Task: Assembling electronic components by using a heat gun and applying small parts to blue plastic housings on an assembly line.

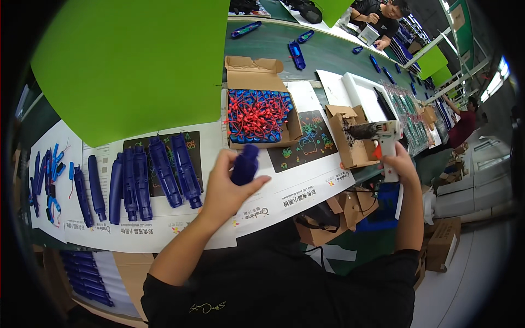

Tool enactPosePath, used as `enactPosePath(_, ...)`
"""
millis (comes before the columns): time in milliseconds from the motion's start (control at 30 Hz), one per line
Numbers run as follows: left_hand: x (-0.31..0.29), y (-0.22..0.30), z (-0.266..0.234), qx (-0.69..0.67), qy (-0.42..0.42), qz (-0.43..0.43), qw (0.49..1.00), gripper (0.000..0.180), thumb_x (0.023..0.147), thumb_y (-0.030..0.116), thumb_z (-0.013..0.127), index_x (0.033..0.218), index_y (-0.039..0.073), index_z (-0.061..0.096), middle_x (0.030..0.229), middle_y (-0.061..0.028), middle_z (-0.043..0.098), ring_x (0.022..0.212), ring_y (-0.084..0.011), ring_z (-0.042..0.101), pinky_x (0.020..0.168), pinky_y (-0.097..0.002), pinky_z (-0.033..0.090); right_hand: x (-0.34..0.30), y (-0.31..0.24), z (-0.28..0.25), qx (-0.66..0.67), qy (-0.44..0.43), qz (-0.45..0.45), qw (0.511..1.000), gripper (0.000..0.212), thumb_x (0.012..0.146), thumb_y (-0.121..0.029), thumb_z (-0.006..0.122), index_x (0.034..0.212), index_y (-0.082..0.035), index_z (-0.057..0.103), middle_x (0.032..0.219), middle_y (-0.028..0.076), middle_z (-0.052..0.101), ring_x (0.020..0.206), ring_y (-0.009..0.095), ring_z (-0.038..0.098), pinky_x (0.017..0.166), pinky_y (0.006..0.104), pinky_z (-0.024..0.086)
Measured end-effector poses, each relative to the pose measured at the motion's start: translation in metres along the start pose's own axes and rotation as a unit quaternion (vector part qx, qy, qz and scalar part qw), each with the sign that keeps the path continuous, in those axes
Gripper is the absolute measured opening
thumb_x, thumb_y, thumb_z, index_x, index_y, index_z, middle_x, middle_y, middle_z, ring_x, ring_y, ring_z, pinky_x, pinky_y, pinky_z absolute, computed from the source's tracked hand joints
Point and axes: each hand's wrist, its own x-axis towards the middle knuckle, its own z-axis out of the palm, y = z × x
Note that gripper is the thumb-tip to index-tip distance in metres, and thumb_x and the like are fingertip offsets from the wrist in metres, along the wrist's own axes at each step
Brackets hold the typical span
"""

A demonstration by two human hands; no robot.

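My left hand is closed around a dark blue plastic shell, held above the paper-covered table edge. Only the shell's upper part shows past my fingers. On the right, my right hand grips the handle of a white glue gun with a red trigger. Its dark, crusted nozzle points left over a small open cardboard box. Beyond my left hand stands an open carton full of blue battery packs with red wires.
Several blue shell halves lie in a row at left, beside loose blue batteries. A green panel rises behind them. A conveyor belt carries blue parts across the back. Co-workers sit beyond. More shells fill a box below.
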Motion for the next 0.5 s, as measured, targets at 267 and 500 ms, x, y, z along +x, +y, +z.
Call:
enactPosePath(267,-0.010,-0.003,-0.011,-0.392,0.033,-0.252,0.884,0.041,0.095,0.037,0.042,0.113,0.001,0.046,0.079,-0.0063,0.056,0.068,-0.0165,0.057,0.064,-0.0319,0.048,-0.018,-0.001,-0.040,0.076,-0.002,-0.042,0.996,0.047,0.067,-0.008,0.056,0.113,0.001,0.054,0.106,0.013,0.063,0.064,0.015,0.060,0.050,0.0244,0.046)
enactPosePath(500,-0.017,0.007,-0.012,-0.444,-0.011,-0.270,0.854,0.054,0.098,0.045,0.022,0.118,0.001,0.047,0.090,-0.0077,0.057,0.080,-0.0214,0.057,0.079,-0.0378,0.047,-0.089,-0.053,-0.104,0.146,0.155,-0.286,0.934,0.061,0.067,0.003,0.056,0.126,0.010,0.039,0.116,0.023,0.054,0.112,0.030,0.053,0.102,0.0427,0.038)
